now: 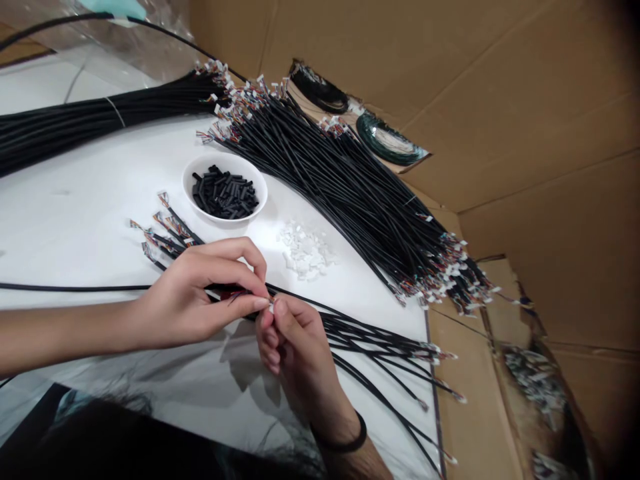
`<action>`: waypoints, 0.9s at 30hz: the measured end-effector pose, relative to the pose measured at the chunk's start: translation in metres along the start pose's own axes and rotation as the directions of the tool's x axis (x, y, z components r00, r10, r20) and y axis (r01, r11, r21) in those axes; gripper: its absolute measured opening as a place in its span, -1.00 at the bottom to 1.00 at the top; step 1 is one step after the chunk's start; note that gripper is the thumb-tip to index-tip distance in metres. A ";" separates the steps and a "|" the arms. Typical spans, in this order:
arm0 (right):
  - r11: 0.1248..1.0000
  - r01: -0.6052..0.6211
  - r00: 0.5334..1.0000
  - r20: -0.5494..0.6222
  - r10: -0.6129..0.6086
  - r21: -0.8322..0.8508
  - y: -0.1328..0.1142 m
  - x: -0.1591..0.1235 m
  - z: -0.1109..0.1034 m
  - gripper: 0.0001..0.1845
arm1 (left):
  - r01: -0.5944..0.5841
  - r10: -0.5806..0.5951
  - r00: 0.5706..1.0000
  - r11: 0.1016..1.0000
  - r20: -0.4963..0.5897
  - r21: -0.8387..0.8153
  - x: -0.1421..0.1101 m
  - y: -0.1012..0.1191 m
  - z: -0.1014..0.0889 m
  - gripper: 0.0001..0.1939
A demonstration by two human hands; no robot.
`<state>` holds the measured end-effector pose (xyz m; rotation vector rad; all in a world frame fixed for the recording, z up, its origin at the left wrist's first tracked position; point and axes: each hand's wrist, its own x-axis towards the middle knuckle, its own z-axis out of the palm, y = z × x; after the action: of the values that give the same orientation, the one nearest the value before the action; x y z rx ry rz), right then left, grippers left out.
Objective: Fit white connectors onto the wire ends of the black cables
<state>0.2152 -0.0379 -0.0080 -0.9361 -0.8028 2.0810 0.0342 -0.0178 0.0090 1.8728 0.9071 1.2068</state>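
Dark hair (150, 443) hangs across the bottom of the view, right in front of the camera. Just beyond it, the fingertips of both hands meet. The right hand (293, 353), with a black wristband (345, 437) on its wrist, pinches a tiny white connector (273, 306) between thumb and forefinger, its other fingers curled below. The left hand (190, 300) comes in from the left, thumb and fingers closed together around a black cable (240, 291) close to that connector, with fine coloured wires showing at the cable's end. Any markings on the connector are too small to read.

More black cables (380, 340) with tiny connectors fan out to the right beneath the hands, and a short stack of cable ends (167, 230) lies just beyond the left hand. Nearby, a white bowl (261, 193) holds short black sleeves (225, 193), probably heat-shrink tubing, and a scatter of white plastic bits (303, 250) lies beside it. A large loose bundle of black cables (340, 180) spreads across the white work surface (70, 213), with a tied bundle (100, 113) behind. Two wire coils (317, 87) sit on the flap of a cardboard box (530, 127), which walls the right side.
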 end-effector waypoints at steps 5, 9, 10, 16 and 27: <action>0.999 0.015 1.000 0.024 -0.014 -0.036 -0.001 0.000 -0.001 -0.58 | -0.080 0.080 0.997 0.996 0.025 0.029 -0.001 0.002 -0.001 -0.91; 0.997 0.046 0.998 0.048 -0.043 -0.061 -0.003 0.001 -0.003 -0.61 | -0.084 0.083 0.996 0.996 0.041 0.009 -0.003 0.001 -0.002 -0.88; 0.996 0.054 0.997 0.052 -0.050 -0.072 -0.003 0.001 -0.003 -0.61 | -0.079 0.079 0.996 0.997 0.052 0.005 -0.003 0.000 -0.002 -0.88; 0.980 0.085 0.996 0.039 -0.079 -0.180 -0.004 0.000 -0.006 -0.59 | -0.046 0.043 0.993 0.999 0.106 0.028 0.001 -0.001 -0.004 -0.88; 0.981 0.121 0.992 0.055 -0.114 -0.151 0.003 0.002 -0.006 -0.61 | -0.034 0.035 0.999 0.996 -0.006 0.087 0.002 0.003 -0.001 -0.92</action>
<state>0.2177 -0.0368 -0.0139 -0.9019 -1.0307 1.9663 0.0340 -0.0174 0.0129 1.9616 0.9487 1.2125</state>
